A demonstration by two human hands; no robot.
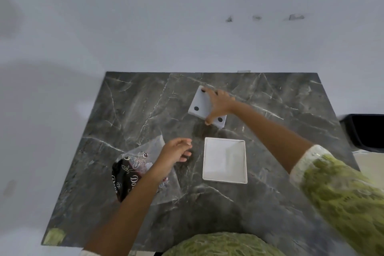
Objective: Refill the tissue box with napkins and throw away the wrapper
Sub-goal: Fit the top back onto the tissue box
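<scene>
Surface (270, 203): dark grey marble-patterned slab with pale veins, set against a plain pale wall.

Tissue box (225, 160): white, square, open at the top, lying right of centre on the surface. The inside looks white; whether napkins lie in it cannot be told.

Box lid (200, 104): white flat square panel with round black pads at its corners, three of them in view. It sits at the far side of the surface, beyond the tissue box and apart from it, turned at an angle to the surface edges.

Right hand (218, 105): reaches across to the far side and is clamped on the box lid, fingers over its far edge and thumb at its near edge. The forearm is bare; a green and white patterned sleeve (342, 189) covers the upper arm.

Wrapper (133, 172): clear plastic with a black printed section bearing white lettering, lying flat on the left part of the surface, partly under the left forearm. It looks flat.

Left hand (176, 151): holds nothing, fingers loosely curled and apart, above the surface between the wrapper and the tissue box, just left of the box.

Dark bin (367, 131): black container at the right edge of the view, beyond the surface.
</scene>
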